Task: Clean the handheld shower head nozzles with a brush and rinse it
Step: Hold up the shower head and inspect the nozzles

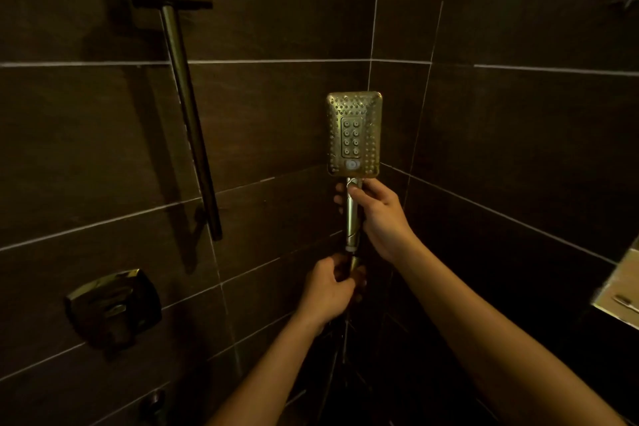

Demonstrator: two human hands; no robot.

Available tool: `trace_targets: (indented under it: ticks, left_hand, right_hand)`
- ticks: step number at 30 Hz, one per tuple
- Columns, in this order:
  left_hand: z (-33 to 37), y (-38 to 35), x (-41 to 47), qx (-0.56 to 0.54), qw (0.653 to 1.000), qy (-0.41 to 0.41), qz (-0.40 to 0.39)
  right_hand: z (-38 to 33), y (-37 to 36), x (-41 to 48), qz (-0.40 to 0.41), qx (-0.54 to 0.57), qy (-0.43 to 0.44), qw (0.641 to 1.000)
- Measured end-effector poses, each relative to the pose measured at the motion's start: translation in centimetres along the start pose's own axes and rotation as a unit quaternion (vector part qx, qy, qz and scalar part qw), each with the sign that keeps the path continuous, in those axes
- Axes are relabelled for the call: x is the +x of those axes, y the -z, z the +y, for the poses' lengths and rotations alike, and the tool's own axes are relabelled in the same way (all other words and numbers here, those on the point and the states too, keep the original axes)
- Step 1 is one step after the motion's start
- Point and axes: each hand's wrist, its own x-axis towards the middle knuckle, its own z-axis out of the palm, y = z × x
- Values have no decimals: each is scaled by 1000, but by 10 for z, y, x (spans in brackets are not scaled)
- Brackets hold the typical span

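The shower head [354,133] stands upright in the tiled corner, with its nozzle face toward the camera. The right hand [380,218] wraps its fingers round the handle, and the left hand [328,287] curls round the hose nut [354,264] below. It seems best to hold the handle steady while working the nut.

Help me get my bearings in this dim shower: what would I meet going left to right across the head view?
Wall control knob → slide rail → shower head → pale ledge at the right edge. The left hand and right hand overlap the shower head sideways, so they are left out.
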Motion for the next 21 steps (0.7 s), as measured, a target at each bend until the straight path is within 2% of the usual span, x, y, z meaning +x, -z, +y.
trace_targets:
  ticks: [10,21]
  left_hand:
    - [-2,3,3,-3,999,-13,53]
    - [-6,16,-16,-51,992,-104,-41]
  right_hand:
    - [0,3,-8,-28,37,-7,999]
    - [-8,12,-10,-78,170,-74,980]
